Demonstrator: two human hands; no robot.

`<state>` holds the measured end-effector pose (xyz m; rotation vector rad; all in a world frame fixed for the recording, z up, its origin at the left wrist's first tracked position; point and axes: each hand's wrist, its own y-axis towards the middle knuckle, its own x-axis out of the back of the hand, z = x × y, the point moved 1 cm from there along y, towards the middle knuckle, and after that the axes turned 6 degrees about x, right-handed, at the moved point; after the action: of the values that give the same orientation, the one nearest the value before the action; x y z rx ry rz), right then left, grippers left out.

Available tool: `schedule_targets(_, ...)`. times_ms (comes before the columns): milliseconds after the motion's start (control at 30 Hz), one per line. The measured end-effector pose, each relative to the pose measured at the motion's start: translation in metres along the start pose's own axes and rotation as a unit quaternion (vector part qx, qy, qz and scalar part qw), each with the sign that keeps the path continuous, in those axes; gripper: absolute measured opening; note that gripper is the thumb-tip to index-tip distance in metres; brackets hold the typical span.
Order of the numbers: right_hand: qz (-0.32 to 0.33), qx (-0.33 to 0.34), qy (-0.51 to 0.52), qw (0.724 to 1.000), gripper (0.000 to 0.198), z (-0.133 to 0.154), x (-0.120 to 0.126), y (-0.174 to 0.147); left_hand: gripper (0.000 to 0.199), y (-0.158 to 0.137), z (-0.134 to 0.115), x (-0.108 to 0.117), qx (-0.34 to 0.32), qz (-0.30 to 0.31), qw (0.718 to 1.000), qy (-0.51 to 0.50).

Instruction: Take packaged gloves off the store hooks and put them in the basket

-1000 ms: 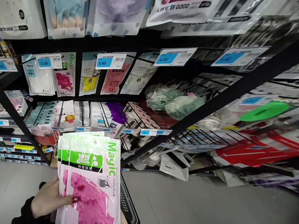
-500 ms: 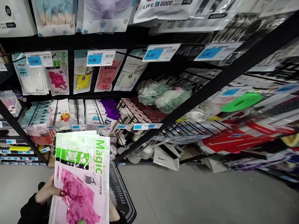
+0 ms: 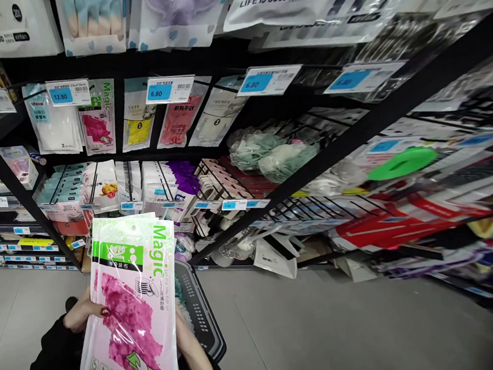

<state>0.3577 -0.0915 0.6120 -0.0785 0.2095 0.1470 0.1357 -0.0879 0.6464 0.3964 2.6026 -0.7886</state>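
Two cleaning cloth packs (image 3: 132, 318), lying one over the other, fill the lower left of the head view. The front pack is white with green "Magic" lettering and a pink cloth pictured on it. My left hand (image 3: 84, 312) is closed on their left edge, its thumb with a dark red nail pressed on the front. My right hand (image 3: 180, 319) reaches up behind the packs' right edge; its fingers are hidden there. Partly behind the packs is a dark shopping basket (image 3: 202, 311) with something pale green inside.
A black shelf rack ahead carries hanging packs of gloves (image 3: 137, 117) and a matching pink cloth pack (image 3: 97, 118). Bath puffs (image 3: 287, 158) hang at centre. A slanting black post (image 3: 314, 167) crosses the rack. Grey floor tiles (image 3: 286, 321) spread below right.
The packs have tilted slightly and their front faces me more squarely. More of my right wrist and forearm shows beside them. The view has shifted a little.
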Motion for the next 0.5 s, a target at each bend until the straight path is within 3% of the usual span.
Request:
schedule_targets(67,-0.041,0.013,-0.027,0.999,0.055,0.016,0.007,-0.002,0.055,-0.003,0.001,-0.002,-0.015,-0.004,1.000,-0.011)
schedule_targets(167,-0.134,0.120,-0.107,0.978,0.054,0.051,0.009,-0.006,0.054,-0.005,0.000,-0.006,-0.035,-0.004,0.999,-0.010)
schedule_targets(233,-0.111,0.123,-0.199,0.966,0.047,0.071,0.001,-0.008,0.054,-0.005,-0.001,-0.006,-0.040,-0.009,0.999,0.003)
schedule_targets(300,-0.061,0.069,-0.256,0.962,0.042,0.084,-0.011,-0.008,0.055,-0.003,0.000,-0.005,-0.037,-0.005,0.999,0.015)
schedule_targets(367,-0.040,0.040,-0.239,0.969,0.042,0.090,-0.022,-0.006,0.056,0.000,0.004,0.000,-0.030,0.004,0.999,0.013)
schedule_targets(500,-0.037,0.051,-0.106,0.992,0.039,0.089,-0.027,-0.003,0.050,0.006,0.016,0.016,-0.029,-0.026,0.999,-0.010)
